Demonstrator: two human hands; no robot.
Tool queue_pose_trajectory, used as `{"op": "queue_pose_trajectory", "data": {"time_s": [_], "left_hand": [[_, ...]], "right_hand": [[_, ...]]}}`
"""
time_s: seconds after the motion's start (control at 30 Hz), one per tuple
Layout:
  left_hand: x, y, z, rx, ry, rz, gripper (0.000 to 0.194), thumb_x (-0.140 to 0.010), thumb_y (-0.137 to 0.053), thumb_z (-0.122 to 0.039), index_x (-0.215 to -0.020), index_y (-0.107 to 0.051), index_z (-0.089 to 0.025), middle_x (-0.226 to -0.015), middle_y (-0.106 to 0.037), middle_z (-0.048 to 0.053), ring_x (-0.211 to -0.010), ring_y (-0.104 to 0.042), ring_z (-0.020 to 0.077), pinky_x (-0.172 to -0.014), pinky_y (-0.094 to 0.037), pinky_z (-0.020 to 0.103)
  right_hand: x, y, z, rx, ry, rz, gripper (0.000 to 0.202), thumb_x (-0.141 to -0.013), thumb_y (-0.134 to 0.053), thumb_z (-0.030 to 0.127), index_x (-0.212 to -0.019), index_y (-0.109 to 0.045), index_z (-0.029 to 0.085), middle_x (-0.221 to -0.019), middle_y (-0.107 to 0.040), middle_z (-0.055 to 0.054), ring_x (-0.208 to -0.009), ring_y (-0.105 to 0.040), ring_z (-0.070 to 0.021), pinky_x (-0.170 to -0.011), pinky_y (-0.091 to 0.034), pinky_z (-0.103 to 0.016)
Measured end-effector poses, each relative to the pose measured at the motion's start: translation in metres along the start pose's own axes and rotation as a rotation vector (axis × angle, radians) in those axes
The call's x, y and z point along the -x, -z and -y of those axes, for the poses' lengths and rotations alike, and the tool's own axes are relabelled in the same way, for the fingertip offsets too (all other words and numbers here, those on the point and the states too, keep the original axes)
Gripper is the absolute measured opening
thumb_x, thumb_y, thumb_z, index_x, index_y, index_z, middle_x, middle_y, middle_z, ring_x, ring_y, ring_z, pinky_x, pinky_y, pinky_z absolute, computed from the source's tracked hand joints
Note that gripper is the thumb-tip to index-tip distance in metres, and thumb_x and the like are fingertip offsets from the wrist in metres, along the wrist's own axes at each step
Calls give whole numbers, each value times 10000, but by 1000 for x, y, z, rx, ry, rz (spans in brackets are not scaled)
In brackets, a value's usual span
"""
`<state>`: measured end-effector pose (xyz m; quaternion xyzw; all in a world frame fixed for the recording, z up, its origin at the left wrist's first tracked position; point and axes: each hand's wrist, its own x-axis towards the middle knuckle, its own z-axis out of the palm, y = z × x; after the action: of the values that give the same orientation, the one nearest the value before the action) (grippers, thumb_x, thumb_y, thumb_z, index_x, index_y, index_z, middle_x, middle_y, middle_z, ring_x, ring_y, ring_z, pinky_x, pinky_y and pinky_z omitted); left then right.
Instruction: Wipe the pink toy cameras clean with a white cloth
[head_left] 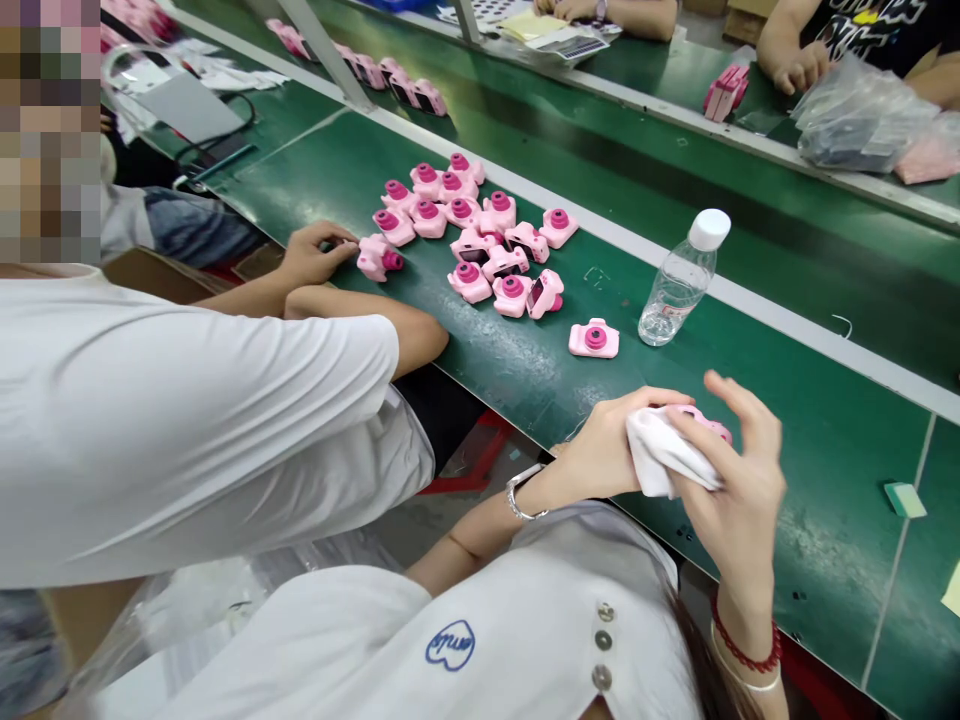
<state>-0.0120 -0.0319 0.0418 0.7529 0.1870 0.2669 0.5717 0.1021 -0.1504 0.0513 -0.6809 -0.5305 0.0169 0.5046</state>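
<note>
Close to the bench edge, my left hand [602, 447] grips a pink toy camera [701, 418], mostly hidden behind a white cloth [664, 455]. My right hand [742, 470] pinches the cloth against the toy camera, its index finger lifted away. Just beyond my hands lies a single pink toy camera [595, 339], lens up. A clear bottle with a white cap [675, 285] stands to the right of it. Farther left, several more pink toy cameras [463, 212] form a loose cluster on the green bench [480, 360].
At my left sits a co-worker in a white shirt [300, 400], one hand [315, 252] touching a toy camera [373, 258]. A green-and-white block [905, 499] lies on the right. Across the divider rail [615, 245], other people work near plastic bags [862, 115].
</note>
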Motion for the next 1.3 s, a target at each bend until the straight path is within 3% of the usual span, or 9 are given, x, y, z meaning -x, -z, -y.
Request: {"op": "queue_pose_trajectory", "data": {"time_s": [0.07,0.13,0.33,0.53,0.7,0.83,1.03,1.17,1.3], "left_hand": [[1,-3,0,-23,1,-43,448,-794,-750,-254,-1221,-638,-185,-1236,-740,74,-1056,-737,205,-937,-580,287],[2,-4,-1,-48,-32,-51,396,-825,-703,-234,-1210,-644,-167,-1210,-748,76,-1037,-740,196,-923,-581,273],[2,-5,0,-68,61,-5,639,-650,-854,-222,-1251,-640,-208,-1183,-757,26,-1005,-734,212,-926,-580,290],[1,0,0,116,63,-5,728,-572,-958,-365,-1223,-670,-212,-1243,-737,72,-1062,-722,216,-929,-570,285],[2,6,-8,198,90,7,771,-553,-970,-404,-1240,-673,-221,-1252,-731,85,-1075,-719,228,-878,-590,279],[3,6,-8,137,15,1,769,-572,-964,-412,-1255,-666,-224,-1258,-731,81,-1068,-722,223,-934,-571,289],[4,3,-7,12,-24,-22,727,-620,-936,-414,-1263,-660,-216,-1232,-747,62,-1056,-731,224,-973,-564,305],[7,3,-3,62,-29,-27,647,-655,-888,-262,-1260,-667,-197,-1255,-740,68,-1087,-729,214,-930,-586,273],[8,4,0,143,35,35,681,-627,-906,-306,-1259,-677,-193,-1231,-747,79,-1086,-726,231,-905,-595,288]], "right_hand": [[-4,-2,-5,50,-6,174,373,-962,-579,257,-1321,-643,335,-1512,-497,-86,-1324,-555,-292,-1008,-536,-475],[-4,-5,-8,37,-57,206,419,-989,-529,259,-1400,-576,328,-1503,-495,-102,-1311,-568,-258,-979,-554,-423],[3,-11,-12,45,-95,-12,297,-992,-510,290,-1232,-680,246,-1192,-706,-92,-1062,-691,-231,-876,-570,-367],[-8,-12,-19,-220,-608,-338,376,-936,-594,510,-1118,-698,198,-957,-769,-89,-761,-706,-209,-609,-529,-293],[-19,-1,-31,-641,-849,-365,400,-751,-788,545,-936,-694,203,-960,-755,-75,-674,-668,-183,-505,-485,-272],[-12,6,-27,-617,-695,-317,350,-840,-703,532,-955,-723,203,-1029,-748,-83,-796,-712,-215,-670,-590,-347],[-5,5,-5,-101,-165,-81,227,-935,-637,295,-1127,-758,308,-1396,-621,-61,-1238,-632,-276,-999,-566,-483],[-5,13,-8,-131,18,102,346,-923,-643,174,-1203,-727,361,-1482,-561,-32,-1305,-598,-283,-1005,-586,-471],[-1,36,-25,-272,58,310,280,-899,-699,217,-1131,-756,363,-1434,-600,-36,-1238,-648,-279,-965,-608,-428]]}}
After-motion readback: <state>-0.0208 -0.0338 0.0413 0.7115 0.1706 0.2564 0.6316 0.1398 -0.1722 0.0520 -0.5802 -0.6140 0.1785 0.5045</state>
